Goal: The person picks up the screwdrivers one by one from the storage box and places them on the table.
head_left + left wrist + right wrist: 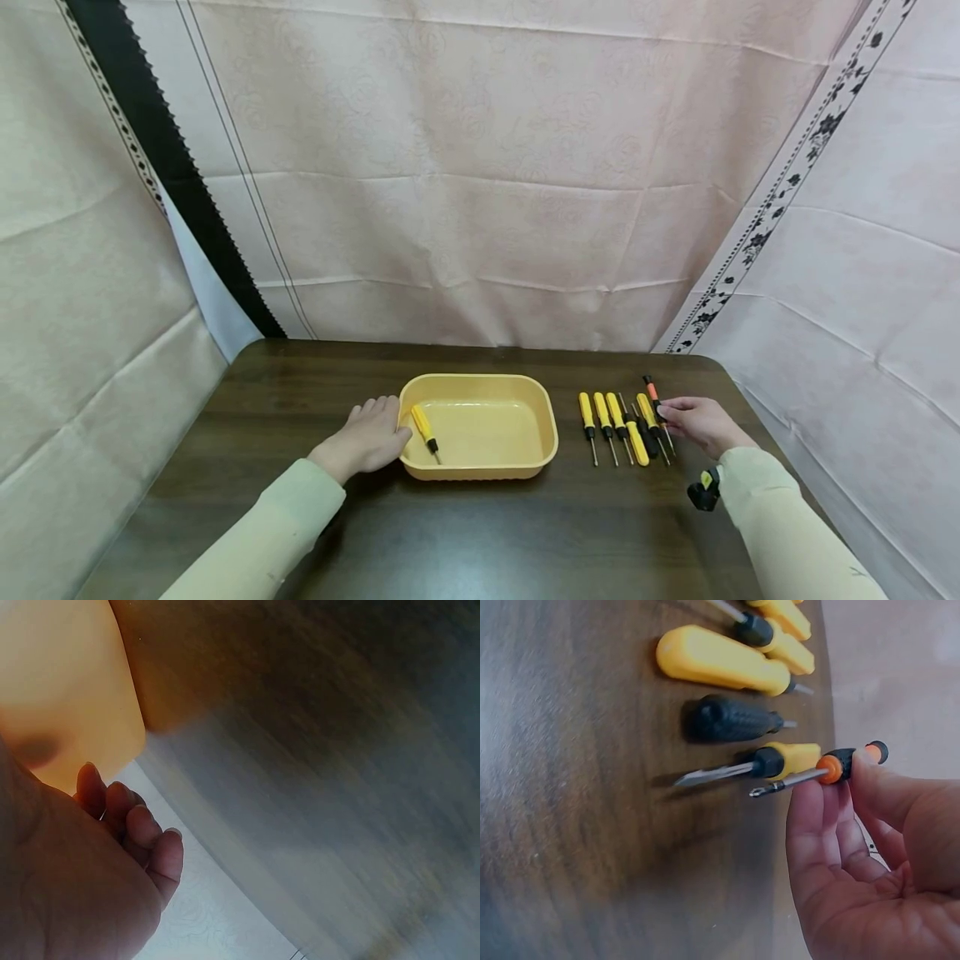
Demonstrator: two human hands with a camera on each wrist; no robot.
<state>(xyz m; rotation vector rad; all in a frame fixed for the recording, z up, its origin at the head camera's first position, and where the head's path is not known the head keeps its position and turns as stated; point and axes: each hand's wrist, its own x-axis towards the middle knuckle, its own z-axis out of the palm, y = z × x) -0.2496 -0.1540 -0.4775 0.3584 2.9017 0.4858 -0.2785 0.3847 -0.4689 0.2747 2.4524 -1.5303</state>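
Note:
At the left end of a yellow plastic tray (480, 473), my left hand (369, 440) holds the rim, thumb over the edge and fingers outside. In the left wrist view those fingers (140, 829) are bent beside the tray wall (82, 690). One yellow-and-black screwdriver (423, 427) lies inside the tray, near that hand. My right hand (701, 423) pinches an orange-and-black screwdriver (840, 766) by its handle between thumb and fingers. Its metal tip points away from the palm, close over a yellow-handled screwdriver (799, 757) at the right end of a row.
Several yellow-handled screwdrivers (587, 410) lie side by side right of the tray, some turned the opposite way. A black-handled screwdriver (731, 720) lies among them. The brown table (480, 542) ends at hanging cloth (480, 208) behind and at the sides.

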